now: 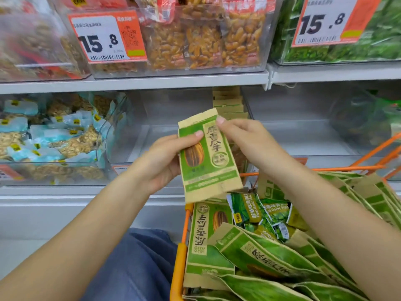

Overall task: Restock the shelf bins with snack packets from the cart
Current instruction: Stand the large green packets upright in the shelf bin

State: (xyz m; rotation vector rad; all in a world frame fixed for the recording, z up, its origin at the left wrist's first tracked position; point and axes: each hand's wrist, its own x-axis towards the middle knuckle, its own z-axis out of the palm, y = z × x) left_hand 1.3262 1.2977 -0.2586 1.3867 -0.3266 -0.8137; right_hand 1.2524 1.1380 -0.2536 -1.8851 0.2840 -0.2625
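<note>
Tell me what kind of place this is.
Most likely a supermarket snack aisle: clear shelf bins of packaged snacks carry price tags reading 15.8, and an orange cart holds green sunflower seed packets like those both hands hold.

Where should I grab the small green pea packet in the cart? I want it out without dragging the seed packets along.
Pinch the green pea packet by its crimped upper-left edge, coming from above. It lies flat on top of the sunflower seed packets in the cart, with that edge exposed, so that grip probably lifts it alone.
</note>
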